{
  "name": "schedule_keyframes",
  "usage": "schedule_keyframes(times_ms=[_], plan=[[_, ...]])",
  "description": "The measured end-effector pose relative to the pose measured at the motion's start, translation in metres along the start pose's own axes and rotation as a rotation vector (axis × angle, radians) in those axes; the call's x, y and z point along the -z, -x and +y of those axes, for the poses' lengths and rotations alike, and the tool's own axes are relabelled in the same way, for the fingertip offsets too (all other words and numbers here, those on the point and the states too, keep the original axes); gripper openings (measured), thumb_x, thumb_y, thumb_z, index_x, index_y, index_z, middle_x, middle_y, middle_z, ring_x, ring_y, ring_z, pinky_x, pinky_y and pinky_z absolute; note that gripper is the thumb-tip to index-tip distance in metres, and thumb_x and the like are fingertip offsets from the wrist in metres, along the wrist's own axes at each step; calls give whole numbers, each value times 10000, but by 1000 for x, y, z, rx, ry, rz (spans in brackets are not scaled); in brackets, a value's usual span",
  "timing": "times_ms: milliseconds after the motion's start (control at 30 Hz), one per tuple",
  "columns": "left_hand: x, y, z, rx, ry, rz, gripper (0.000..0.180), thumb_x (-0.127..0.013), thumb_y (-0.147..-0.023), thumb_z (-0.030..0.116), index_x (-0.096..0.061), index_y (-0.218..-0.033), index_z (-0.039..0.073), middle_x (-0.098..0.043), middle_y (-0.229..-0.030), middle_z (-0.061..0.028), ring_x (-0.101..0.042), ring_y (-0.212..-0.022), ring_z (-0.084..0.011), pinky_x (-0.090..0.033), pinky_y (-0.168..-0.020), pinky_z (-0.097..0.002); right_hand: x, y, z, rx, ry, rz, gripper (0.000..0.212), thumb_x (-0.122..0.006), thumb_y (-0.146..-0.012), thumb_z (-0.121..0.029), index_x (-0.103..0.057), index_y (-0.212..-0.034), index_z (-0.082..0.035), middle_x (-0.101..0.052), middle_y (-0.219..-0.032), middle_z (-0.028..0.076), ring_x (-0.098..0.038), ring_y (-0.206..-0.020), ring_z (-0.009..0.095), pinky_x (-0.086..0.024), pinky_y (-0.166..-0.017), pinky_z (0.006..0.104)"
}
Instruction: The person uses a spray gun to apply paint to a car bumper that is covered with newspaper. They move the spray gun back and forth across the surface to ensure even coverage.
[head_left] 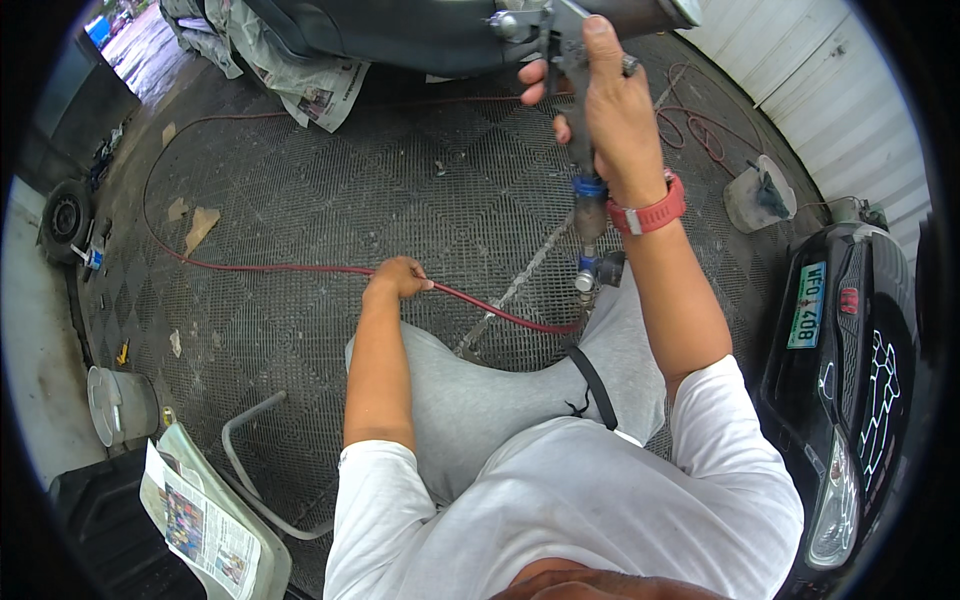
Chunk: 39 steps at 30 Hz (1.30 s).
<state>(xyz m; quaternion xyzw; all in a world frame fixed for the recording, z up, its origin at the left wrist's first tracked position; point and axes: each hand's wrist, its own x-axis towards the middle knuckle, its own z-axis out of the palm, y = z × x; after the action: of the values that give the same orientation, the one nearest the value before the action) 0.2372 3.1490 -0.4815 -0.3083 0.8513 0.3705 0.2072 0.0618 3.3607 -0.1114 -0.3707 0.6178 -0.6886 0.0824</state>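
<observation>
My right hand (618, 110) is raised at the upper right, wrapped round the grip of a metal spray gun (573, 60). Below the grip, blue-ringed fittings (590, 215) hang down past my wrist. A red air hose (480, 303) runs from beneath these fittings, over my lap, to my left hand (400, 277), whose fingers are closed round it. The spray gun is held close to a dark grey car body panel (400, 35) at the top; whether they touch I cannot tell. Newspaper sheets (325, 95) hang from the panel's lower edge.
The hose loops left across the dark patterned floor (300, 200). A black car front (850, 380) stands close on my right, a bucket (745, 200) beyond it. To the left are a wheel (65, 215), another bucket (118, 405), a bent metal tube (235, 440) and a newspaper-covered pale panel (270, 555).
</observation>
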Motion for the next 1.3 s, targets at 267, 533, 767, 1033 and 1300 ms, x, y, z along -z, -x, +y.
schedule_keyframes(times_ms=[267,533,767,1033,1300], plan=[[2,2,3,-51,84,-73,390,-908,-849,429,-811,-1094,142,-803,-1153,-76,-715,-1191,-285,-357,-1218,-610,51,-10,-7,-3,66,173,673,-405,-1132,-589,-692,-1250,8,-792,-960,154,-769,-802,175,-504,-458,256],[11,8,22,6,-95,-9,391,-896,-840,470,-815,-1093,184,-796,-1200,-69,-657,-1311,-334,-52,-1286,-725,50,24,42,-172,2,113,685,-353,-1132,-623,-579,-1425,-47,-769,-1035,157,-754,-869,177,-486,-471,240],[-6,-13,33,31,-256,374,327,-879,-851,455,-826,-1044,196,-782,-1218,-70,-584,-1367,-325,-91,-1308,-694,67,18,112,-127,116,377,653,-367,-1158,-544,-667,-1277,23,-780,-996,142,-759,-861,179,-520,-495,267],[-17,-33,56,133,-302,570,312,-832,-891,408,-806,-1100,177,-742,-1250,-85,-586,-1327,-338,-85,-1321,-672,50,46,201,-65,7,288,554,-453,-1156,-411,-543,-1583,-69,-766,-1004,57,-704,-836,99,-519,-558,235],[-25,-48,63,231,-479,566,334,-847,-863,469,-803,-1062,204,-765,-1217,-84,-633,-1278,-363,-203,-1294,-657,44,49,272,99,-110,33,520,-521,-1121,-344,-571,-1565,-76,-788,-1018,130,-734,-851,152,-603,-839,323]])
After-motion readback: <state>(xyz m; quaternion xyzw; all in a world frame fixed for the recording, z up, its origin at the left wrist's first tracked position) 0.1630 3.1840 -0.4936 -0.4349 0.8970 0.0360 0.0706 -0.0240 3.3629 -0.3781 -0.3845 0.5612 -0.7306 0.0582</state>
